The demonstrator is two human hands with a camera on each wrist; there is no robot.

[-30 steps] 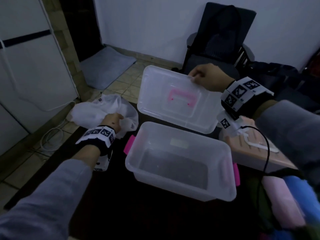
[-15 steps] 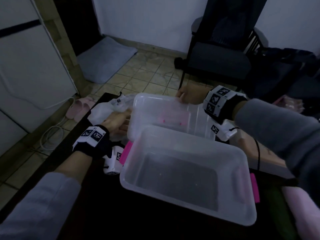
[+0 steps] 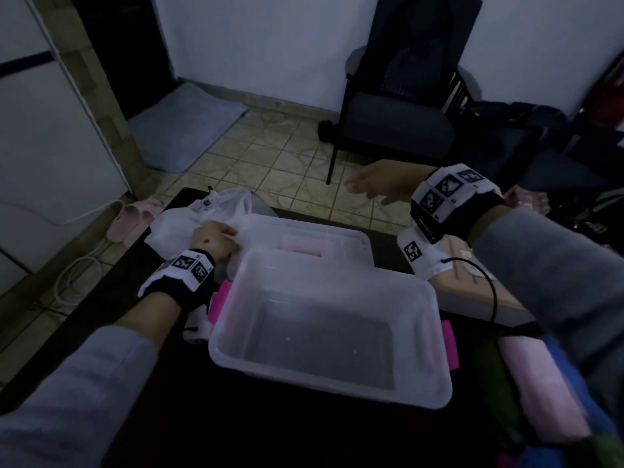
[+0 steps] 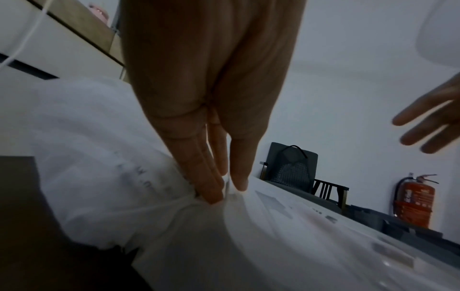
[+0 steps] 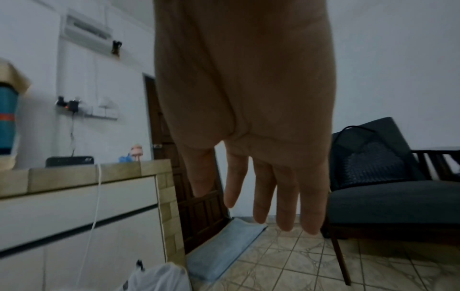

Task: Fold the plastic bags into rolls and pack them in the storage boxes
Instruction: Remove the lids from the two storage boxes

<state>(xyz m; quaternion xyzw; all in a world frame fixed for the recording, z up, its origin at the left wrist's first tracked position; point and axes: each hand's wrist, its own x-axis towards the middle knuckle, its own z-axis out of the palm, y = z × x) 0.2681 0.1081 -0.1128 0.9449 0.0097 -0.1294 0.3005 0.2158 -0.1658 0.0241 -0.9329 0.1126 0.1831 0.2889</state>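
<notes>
A clear storage box (image 3: 418, 295) with pink latches stands open and empty in the middle of the dark table. Its clear lid (image 3: 358, 238) with a pink handle lies flat just behind it. A crumpled white plastic bag (image 3: 189, 217) sits at the table's far left corner. My left hand (image 3: 229, 241) rests on it, and in the left wrist view thumb and fingers (image 4: 214, 195) pinch a fold of the bag (image 4: 104, 157). My right hand (image 3: 358, 189) hovers empty above the lid's far right, fingers (image 5: 286, 206) straight and spread.
Pink (image 3: 540, 383), blue and green rolled bags lie at the table's right front. A beige flat box (image 3: 472, 292) sits right of the storage box. Beyond the table are tiled floor, a dark armchair (image 3: 398, 130), slippers (image 3: 131, 217) and a white cabinet (image 3: 50, 146).
My right hand lowered the lid from upright to flat behind the box, let go and rose away open. My left hand stayed on the white bag.
</notes>
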